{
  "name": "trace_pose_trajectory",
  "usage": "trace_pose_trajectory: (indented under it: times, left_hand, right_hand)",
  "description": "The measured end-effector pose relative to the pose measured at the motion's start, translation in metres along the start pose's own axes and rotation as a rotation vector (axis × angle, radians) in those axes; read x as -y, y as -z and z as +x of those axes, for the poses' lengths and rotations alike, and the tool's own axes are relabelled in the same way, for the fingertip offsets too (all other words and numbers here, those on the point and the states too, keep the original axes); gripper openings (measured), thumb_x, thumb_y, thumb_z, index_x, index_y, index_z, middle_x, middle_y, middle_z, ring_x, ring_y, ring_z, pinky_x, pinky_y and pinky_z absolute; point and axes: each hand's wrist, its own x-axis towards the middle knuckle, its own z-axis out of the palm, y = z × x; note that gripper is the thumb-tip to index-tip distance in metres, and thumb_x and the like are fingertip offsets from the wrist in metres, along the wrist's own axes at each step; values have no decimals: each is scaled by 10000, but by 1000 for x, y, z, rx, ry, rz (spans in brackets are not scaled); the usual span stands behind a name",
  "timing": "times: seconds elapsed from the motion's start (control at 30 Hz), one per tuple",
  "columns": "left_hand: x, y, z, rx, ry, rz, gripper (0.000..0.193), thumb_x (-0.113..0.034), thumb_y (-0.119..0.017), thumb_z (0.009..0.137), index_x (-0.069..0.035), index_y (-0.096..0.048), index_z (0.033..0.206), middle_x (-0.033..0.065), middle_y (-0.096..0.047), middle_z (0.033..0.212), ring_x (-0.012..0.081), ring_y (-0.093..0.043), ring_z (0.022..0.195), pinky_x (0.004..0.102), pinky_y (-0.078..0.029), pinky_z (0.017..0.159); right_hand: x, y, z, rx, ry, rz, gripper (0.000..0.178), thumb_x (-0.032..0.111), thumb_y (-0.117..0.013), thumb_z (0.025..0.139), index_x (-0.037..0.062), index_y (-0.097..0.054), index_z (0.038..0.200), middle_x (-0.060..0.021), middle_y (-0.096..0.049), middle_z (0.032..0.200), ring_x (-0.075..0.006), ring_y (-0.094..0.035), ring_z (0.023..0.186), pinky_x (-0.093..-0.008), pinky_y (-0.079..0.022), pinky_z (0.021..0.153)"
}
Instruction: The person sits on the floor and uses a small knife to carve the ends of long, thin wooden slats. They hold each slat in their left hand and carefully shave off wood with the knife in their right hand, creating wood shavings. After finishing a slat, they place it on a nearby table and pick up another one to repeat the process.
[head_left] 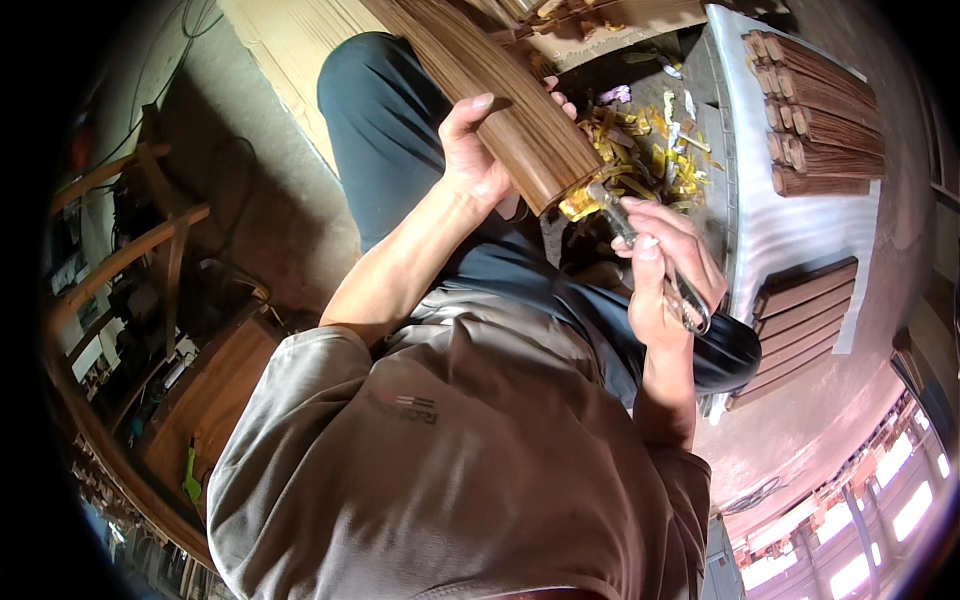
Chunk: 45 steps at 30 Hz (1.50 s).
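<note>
My left hand [478, 155] is wrapped round a long brown wooden piece [535, 140] with a rounded, striped-grain face, thumb on the near side and fingertips over the far edge. The piece slants across my lap, its near end towards me. My right hand [672, 255] is closed on a metal hand tool [626, 228] that looks like pliers, with a looped handle below the fingers. Its tip is at the piece's near end, by a scrap of yellow tape [580, 203]. Whether the tip grips the tape I cannot make out.
Beyond my right hand, many yellow and pale tape strips [660, 150] lie heaped on the floor. At the right, bundled brown wooden pieces [820, 120] and a row of slats [805, 315] lie on a pale sheet [755, 225]. Wooden frames [165, 230] stand at the left.
</note>
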Motion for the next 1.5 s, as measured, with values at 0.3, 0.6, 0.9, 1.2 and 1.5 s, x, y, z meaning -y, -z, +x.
trace_pose_trajectory:
  times: [0.3, 0.6, 0.9, 1.2, 1.5]
  left_hand:
    - [-4, -14, 1, 159, 14, -29, 1000, -454, -711, 664, 36, -363, 1464, 142, -591, 1190, 298, -589, 1172, 578, -353, 1163]
    - [-7, -13, 3, 177, 1, -115, 886, -412, -712, 680, 33, -439, 1396, 189, -583, 1220, 337, -581, 1181, 682, -343, 1134]
    - [-3, -10, 2, 134, 26, -126, 913, -370, -704, 660, 36, -418, 1426, 194, -579, 1230, 351, -558, 1210, 614, -378, 1135]
    - [1, -17, 16, 148, 50, -230, 912, -300, -734, 623, 67, -432, 1401, 193, -575, 1289, 365, -512, 1271, 486, -374, 1172]
    - [14, -44, 46, 148, -52, -213, 832, -243, -685, 646, 89, -438, 1368, 243, -470, 1433, 411, -394, 1397, 587, -258, 1213]
  right_hand:
    - [9, 41, -10, -29, 77, -4, 115, 75, -582, 930, -13, -628, 871, -115, -670, 783, -281, -649, 673, -380, -523, 630]
    - [-25, -8, 19, 136, 338, -381, 470, 41, -829, 714, 130, -726, 1164, -76, -677, 991, -241, -659, 760, -345, -533, 634]
    - [-32, -18, 27, 155, 411, -378, 317, -26, -705, 704, 25, -669, 1015, -95, -677, 942, -247, -660, 712, -335, -528, 583]
    - [-53, -33, 19, -164, -763, 454, 80, 73, -646, 939, -6, -650, 927, 9, -585, 725, -59, -469, 575, -210, -354, 515]
    - [-33, -27, -3, -70, -481, 172, 109, 78, -597, 879, -19, -642, 854, -50, -599, 680, -115, -557, 636, -291, -446, 604]
